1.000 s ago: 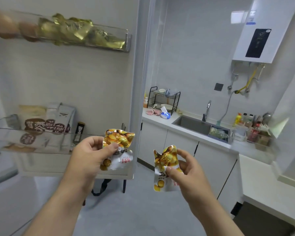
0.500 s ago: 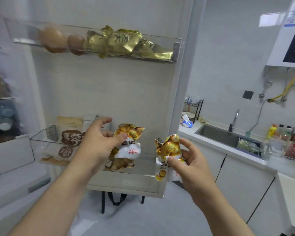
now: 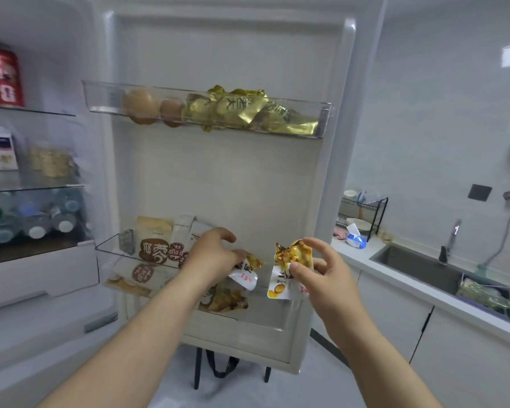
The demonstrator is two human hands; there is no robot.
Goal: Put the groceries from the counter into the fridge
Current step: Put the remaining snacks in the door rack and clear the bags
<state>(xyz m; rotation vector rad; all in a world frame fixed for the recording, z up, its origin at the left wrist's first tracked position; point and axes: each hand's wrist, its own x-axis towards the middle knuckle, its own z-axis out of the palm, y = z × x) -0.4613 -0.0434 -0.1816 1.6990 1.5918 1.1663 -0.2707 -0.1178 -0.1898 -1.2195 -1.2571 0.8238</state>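
Fridge shelves [image 3: 50,112] at the left hold red cans [image 3: 0,76], a carton [image 3: 0,148] and bottles [image 3: 33,220]. The door's top bin [image 3: 100,97] holds two eggs [image 3: 140,106] and gold sachets [image 3: 248,110]. The bottom bin [image 3: 262,318] holds brown-printed bags [image 3: 153,245] and a loose snack pack [image 3: 226,300]. The left hand [image 3: 209,257] pinches a packet [image 3: 246,276] just above the bottom bin, white end hanging down, partly hidden by the fingers. The right hand [image 3: 321,275], just beside it, pinches a second packet [image 3: 284,269] upright, long axis vertical, gold end up.
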